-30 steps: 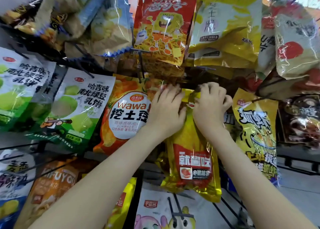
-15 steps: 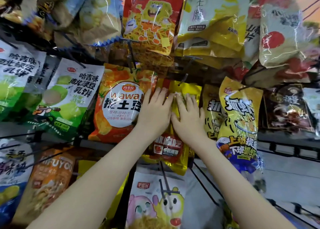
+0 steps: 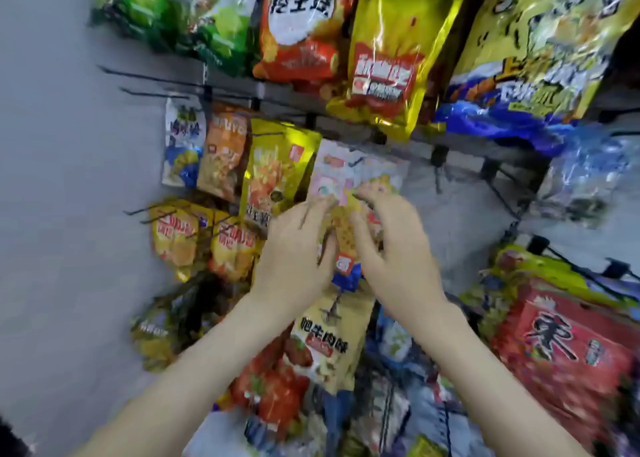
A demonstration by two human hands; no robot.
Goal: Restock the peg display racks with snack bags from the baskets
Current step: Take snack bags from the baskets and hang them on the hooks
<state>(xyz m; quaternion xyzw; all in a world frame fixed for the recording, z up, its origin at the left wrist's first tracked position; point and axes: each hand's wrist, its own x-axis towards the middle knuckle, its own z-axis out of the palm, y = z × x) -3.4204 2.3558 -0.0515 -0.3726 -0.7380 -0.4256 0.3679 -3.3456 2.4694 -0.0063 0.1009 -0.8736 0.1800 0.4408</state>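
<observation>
Hovering side by side before the peg rack (image 3: pixel 284 98), both hands had their fingers loosely spread and gripped nothing. The left hand (image 3: pixel 298 249) and the right hand (image 3: pixel 398 245) lay over a pink-and-white snack bag (image 3: pixel 346 172) in the middle row, though blur hid whether they touched it. Above, a gold snack bag (image 3: pixel 388 72) hung between an orange bag (image 3: pixel 298 41) and a yellow-and-blue bag (image 3: pixel 526 58). A red carton (image 3: pixel 568 346) sat low on the right.

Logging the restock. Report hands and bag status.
Left hand, right hand open, empty, before pink cartoon bag. Gold bag hangs on row above. Bare black pegs jut at left.
</observation>
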